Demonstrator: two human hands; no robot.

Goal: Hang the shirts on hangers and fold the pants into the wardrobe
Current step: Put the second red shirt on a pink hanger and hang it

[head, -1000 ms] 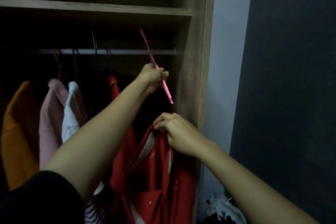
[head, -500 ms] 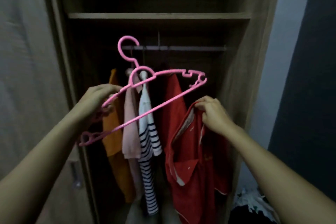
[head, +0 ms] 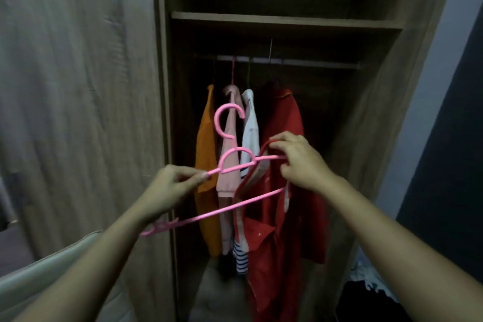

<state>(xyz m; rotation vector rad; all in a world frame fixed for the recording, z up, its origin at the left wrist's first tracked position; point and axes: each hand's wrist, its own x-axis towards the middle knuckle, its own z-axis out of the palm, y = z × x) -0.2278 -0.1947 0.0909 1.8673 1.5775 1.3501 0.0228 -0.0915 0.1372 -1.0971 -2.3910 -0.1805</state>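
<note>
My left hand [head: 171, 188] pinches the left arm of a pink plastic hanger [head: 230, 162], hook up, in front of the open wardrobe [head: 287, 19]. The hanger's right end sits inside the collar of a red shirt [head: 271, 243]. That collar is gripped by my right hand [head: 300, 162], and the shirt hangs down below it. Behind, on the rail [head: 287, 62], hang an orange shirt [head: 207, 185], a pink shirt [head: 230, 165], a white striped shirt [head: 249, 125] and another red garment [head: 285, 117].
The wardrobe's closed wooden door [head: 78, 99] fills the left side. A pale cushioned edge [head: 52, 269] shows at lower left. A heap of dark and light clothes [head: 371, 293] lies at lower right beside a dark wall [head: 449, 165].
The view has pulled back from the wardrobe. My left hand brought the hanger down from the rail and across; its right end now sits inside the red shirt's collar.
</note>
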